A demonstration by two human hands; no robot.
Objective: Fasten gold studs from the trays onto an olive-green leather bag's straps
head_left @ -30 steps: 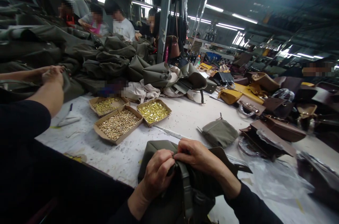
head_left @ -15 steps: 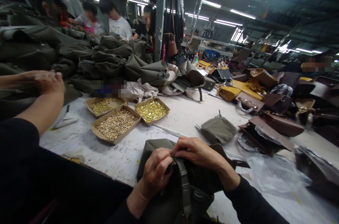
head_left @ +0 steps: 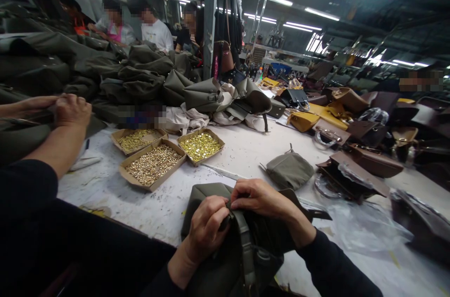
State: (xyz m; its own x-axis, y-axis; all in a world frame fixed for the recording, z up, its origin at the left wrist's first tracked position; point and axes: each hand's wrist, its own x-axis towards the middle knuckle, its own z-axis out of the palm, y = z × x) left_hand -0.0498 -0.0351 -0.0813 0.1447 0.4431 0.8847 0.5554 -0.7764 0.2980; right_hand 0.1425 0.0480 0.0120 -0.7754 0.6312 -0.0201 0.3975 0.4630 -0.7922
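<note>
**While both hands pinch a green bag, the spot under the fingers stays out of sight**

Because the fingers cover it, whether anything is fastened at the top of the green bag [head_left: 207,190] cannot be told. The bag rests at the near edge of the table [head_left: 101,194], its body formed and a strap [head_left: 246,245] running down its near side; by the look of it, the bag is largely made up, with only that hidden spot open to question. The left hand [head_left: 207,226] has its grip closed around the bag's upper edge, knuckles bent. Just beside it, the right hand [head_left: 258,198] pinches the material close to the top of the strap.

Beyond the bag, a tray of copper-gold pieces [head_left: 140,185] touches or nearly touches a tray of bright gold pieces [head_left: 211,155], with a third tray [head_left: 118,146] behind. To the right lie a small green pouch [head_left: 290,168] and clear plastic wrap [head_left: 365,226]; at the left, a co-worker's hand [head_left: 72,112] is at other green material.

Farther off come brown bags [head_left: 378,161], a yellow bag [head_left: 303,120] and a heap of green bags [head_left: 140,77], whose finish is too hard to judge, with seated people [head_left: 156,32] behind.
</note>
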